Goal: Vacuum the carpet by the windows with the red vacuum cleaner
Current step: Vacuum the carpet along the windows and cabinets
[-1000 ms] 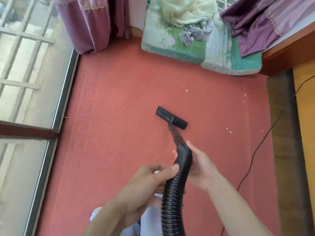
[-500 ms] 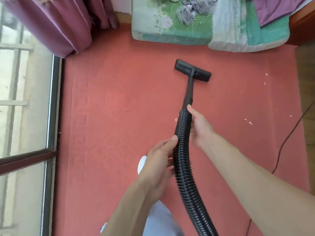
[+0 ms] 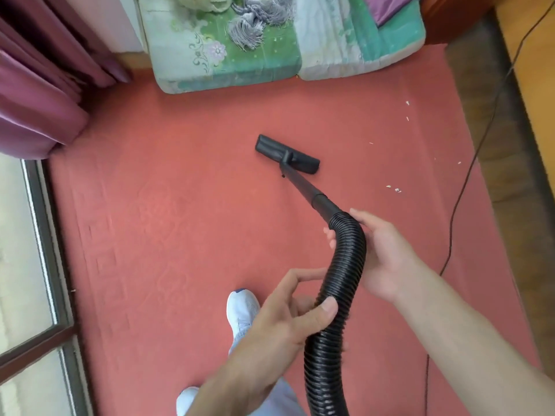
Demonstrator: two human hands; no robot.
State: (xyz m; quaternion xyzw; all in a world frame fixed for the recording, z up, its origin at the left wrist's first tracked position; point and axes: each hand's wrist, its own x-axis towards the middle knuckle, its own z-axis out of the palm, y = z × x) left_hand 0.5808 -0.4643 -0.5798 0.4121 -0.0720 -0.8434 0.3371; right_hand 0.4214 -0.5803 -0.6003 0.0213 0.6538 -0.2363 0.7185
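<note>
Your right hand (image 3: 379,253) is wrapping closed around the bend of the black ribbed plastic vacuum hose (image 3: 342,283) while your left hand (image 3: 288,319) is clamping it lower down, thumb on top, the flat black floor nozzle (image 3: 286,154) resting on the red patterned carpet (image 3: 168,223).

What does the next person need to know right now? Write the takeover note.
Hands: left hand grips the black ribbed hose lower down; right hand holds it at the bend just below the wand.
Things: floor nozzle rests flat mid red carpet; power cord trails along the carpet's right edge.
Done: cannot tell.
Left: white crumbs right of the nozzle, more toward the right edge.
</note>
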